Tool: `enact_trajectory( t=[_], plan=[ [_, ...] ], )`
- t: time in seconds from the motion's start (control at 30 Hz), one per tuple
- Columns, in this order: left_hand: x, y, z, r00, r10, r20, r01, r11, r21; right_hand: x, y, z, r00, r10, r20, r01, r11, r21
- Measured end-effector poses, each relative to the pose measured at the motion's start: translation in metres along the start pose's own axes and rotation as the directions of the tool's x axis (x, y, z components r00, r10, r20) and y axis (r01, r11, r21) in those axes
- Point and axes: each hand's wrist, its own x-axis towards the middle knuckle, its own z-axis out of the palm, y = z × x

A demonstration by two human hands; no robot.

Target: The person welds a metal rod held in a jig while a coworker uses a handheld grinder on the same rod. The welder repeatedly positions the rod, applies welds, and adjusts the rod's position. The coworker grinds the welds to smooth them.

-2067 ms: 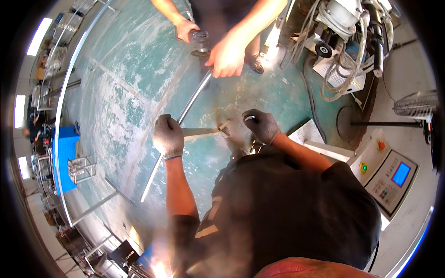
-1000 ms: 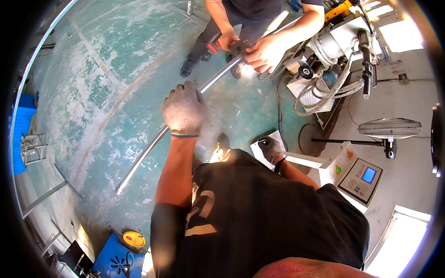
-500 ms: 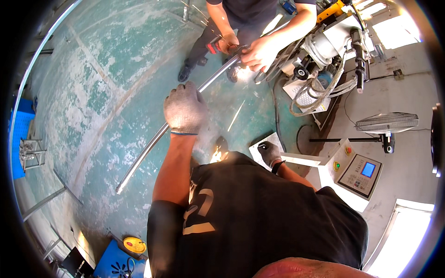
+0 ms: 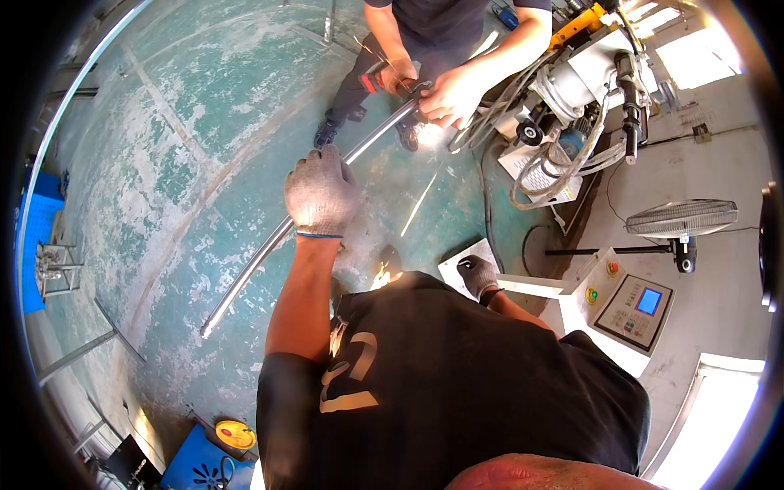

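Note:
My left hand (image 4: pixel 321 194), in a grey knit glove, is closed around a long shiny metal tube (image 4: pixel 245 276). The tube slants from the lower left up to a co-worker at the top. My right hand (image 4: pixel 478 275), in a grey and dark glove, rests with curled fingers at a white panel (image 4: pixel 457 258) of a machine; what it holds, if anything, is hidden. The co-worker's one hand (image 4: pixel 447 100) steadies the tube's far end, and the other hand (image 4: pixel 400 75) holds a red and black tool (image 4: pixel 371 82) beside it. Thin sparks streak near that tool.
Right of me stands a control box (image 4: pixel 633 310) with a screen and buttons, then a standing fan (image 4: pixel 682 219). A machine with hoses (image 4: pixel 563 90) is at the upper right. A blue machine (image 4: pixel 208 461) and yellow disc (image 4: pixel 235 434) lie lower left. Bright sparks (image 4: pixel 384 276) glow near my body.
My left hand and the tube have shifted slightly left and down. The co-worker's hands have moved a little with the far end. My right hand is almost unmoved.

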Motion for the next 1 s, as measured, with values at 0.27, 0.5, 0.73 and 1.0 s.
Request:
enact_trajectory(
  t=[0.27,0.5,0.73,1.0],
  plan=[
    [0.0,-0.001,0.004,1.0,0.008,-0.015,-0.008,1.0,0.008,0.005,0.004,0.002,1.0,-0.03,0.004,0.03,0.999,0.012],
    [-0.001,-0.001,0.004,1.0,0.015,-0.027,-0.015,1.0,0.013,0.005,-0.002,0.002,0.999,-0.029,0.021,0.028,0.999,0.025],
    [-0.001,0.0,0.004,1.0,0.008,-0.022,-0.008,1.0,0.025,0.007,-0.002,0.005,0.999,-0.03,0.025,0.029,0.999,0.016],
    [0.0,0.002,0.001,1.0,-0.001,-0.007,0.001,1.0,0.012,0.01,-0.007,0.004,0.998,-0.008,0.057,0.008,1.0,0.003]
  ],
)
